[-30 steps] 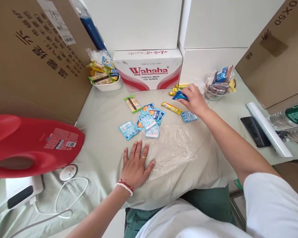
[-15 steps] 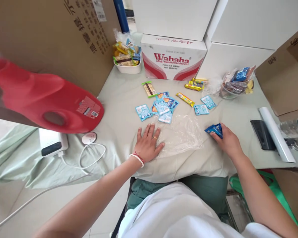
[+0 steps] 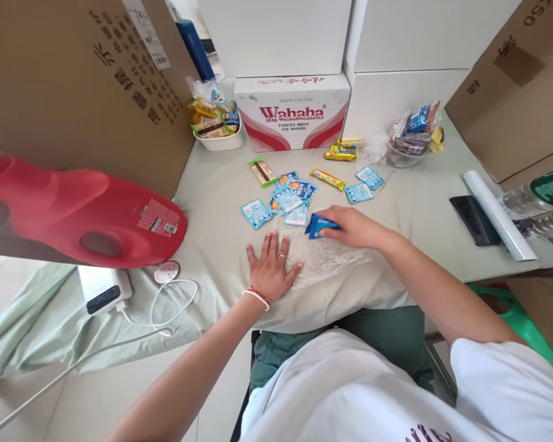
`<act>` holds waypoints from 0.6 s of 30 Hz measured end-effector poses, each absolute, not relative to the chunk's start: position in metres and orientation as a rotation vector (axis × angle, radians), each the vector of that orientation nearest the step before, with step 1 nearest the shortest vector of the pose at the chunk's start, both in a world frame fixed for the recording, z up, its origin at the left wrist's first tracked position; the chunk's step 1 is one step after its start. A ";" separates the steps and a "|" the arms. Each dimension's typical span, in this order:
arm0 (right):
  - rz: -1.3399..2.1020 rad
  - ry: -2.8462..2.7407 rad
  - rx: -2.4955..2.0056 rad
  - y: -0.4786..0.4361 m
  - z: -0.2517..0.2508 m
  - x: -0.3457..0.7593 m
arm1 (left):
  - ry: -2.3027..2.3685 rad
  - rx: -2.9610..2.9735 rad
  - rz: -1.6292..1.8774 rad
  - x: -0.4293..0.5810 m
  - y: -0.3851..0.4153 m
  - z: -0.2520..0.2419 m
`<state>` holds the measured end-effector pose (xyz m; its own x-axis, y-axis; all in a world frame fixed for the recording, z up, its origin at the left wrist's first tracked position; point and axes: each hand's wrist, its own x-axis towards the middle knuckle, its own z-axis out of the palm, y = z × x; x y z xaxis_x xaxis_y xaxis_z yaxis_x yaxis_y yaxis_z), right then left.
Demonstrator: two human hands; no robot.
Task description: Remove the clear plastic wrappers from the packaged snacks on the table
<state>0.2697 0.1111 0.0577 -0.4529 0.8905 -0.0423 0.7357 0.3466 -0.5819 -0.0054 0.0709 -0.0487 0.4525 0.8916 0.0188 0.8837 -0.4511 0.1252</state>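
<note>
Right hand [image 3: 357, 227] pinches blue packets [image 3: 321, 228]; left hand [image 3: 270, 272] (splayed, grasping nothing) presumably steadies clear film [image 3: 334, 265] beside its thumb.

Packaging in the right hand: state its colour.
The packaging in the right hand is blue; it shows best in the head view.
</note>
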 end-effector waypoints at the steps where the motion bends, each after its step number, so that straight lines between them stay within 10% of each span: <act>1: 0.879 -2.394 -1.408 0.115 0.054 0.258 | 1.596 2.596 0.125 -0.005 0.070 -0.049; 18: 0.944 -2.856 -1.249 0.138 0.017 0.250 | 1.610 2.588 0.005 -0.004 0.070 -0.043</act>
<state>0.2497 0.1376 0.0172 -0.7002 0.6368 -0.3228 0.7037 0.5394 -0.4624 -0.0037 0.0703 -0.0433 0.4429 0.8953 -0.0466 0.8950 -0.4386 0.0812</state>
